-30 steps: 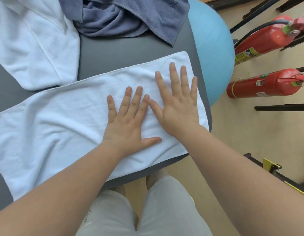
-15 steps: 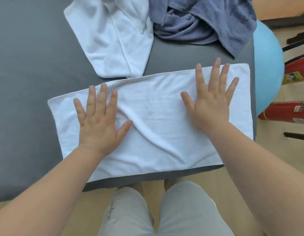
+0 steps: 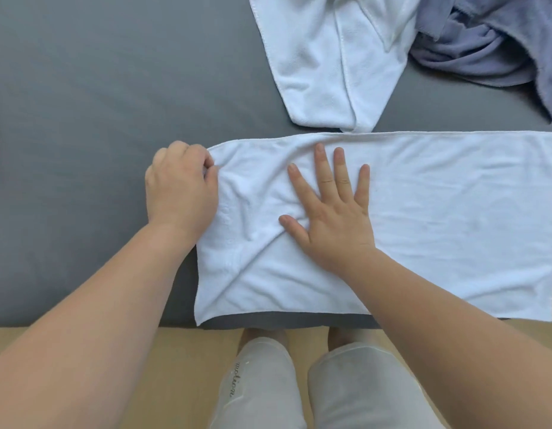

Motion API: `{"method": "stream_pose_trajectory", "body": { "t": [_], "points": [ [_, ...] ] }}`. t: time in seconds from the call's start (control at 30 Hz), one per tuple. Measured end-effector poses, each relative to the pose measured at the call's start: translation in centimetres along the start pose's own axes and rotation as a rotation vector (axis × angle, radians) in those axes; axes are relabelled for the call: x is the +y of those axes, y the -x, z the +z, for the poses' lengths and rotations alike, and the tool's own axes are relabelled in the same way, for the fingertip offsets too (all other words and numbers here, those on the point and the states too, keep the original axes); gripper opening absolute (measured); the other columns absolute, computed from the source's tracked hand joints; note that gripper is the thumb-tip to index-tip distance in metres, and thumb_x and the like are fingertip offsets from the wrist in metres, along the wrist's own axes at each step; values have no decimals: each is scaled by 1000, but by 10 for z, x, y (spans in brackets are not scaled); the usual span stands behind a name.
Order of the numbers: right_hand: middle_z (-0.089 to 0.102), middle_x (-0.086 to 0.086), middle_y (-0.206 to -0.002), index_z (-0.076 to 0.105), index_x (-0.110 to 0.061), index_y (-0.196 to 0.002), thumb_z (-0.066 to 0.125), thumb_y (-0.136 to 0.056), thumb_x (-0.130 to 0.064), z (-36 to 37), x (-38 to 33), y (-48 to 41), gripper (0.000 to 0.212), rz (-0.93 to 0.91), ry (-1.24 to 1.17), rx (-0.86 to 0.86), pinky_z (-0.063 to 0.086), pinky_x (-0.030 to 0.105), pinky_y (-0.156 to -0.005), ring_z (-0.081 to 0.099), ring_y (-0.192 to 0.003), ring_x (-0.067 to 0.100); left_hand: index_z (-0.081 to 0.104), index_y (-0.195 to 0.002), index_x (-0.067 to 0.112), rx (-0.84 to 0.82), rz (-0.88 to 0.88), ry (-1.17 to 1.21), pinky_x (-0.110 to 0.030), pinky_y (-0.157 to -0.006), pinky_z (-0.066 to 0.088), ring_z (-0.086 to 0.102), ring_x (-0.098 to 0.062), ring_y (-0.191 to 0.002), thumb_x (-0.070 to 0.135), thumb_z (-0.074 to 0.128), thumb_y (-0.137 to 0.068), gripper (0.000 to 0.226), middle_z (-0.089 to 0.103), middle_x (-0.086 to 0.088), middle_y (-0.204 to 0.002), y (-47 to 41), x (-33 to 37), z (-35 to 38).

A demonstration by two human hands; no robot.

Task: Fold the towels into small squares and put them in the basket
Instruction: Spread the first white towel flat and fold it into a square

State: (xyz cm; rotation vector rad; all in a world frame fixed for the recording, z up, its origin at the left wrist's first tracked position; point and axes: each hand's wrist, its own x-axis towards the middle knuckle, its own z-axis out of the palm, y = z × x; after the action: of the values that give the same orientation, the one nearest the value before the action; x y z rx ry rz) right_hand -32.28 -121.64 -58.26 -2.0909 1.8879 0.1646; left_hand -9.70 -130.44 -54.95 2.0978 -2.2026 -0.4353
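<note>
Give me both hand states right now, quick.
Left hand: fingers curled, pinching the left edge of the white towel.
Right hand: open, fingers spread flat, pressing down on the same towel.

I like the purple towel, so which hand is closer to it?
Right. The right hand presses the spread white towel, below-left of the purple towel; the left hand grips the white towel's left end, farther off.
</note>
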Motion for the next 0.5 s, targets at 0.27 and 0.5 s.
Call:
{"method": "stream_pose_trajectory", "body": {
  "t": [0.27,0.5],
  "points": [
    [-10,3,-169,10,-43,-159,22,-94,-75,-13,-2,-3,73,25,-24,-76,-4,63,-121,-14,-155,31,56,-95,8,83,48,-33,-43,-72,36,49,-35,-87,16,50,-93,10,55,-14,-99,-34,-11,-14],
    [27,12,-161,39,-30,-151,37,-95,-65,-46,-27,-13,66,83,-121,-2,19,55,-119,23,-147,37,51,-103,13,-36,-150,208,-43,-74,43,51,-29,-88,37,66,-89,32,48,0,-93,47,-11,-6]
  ]
}}
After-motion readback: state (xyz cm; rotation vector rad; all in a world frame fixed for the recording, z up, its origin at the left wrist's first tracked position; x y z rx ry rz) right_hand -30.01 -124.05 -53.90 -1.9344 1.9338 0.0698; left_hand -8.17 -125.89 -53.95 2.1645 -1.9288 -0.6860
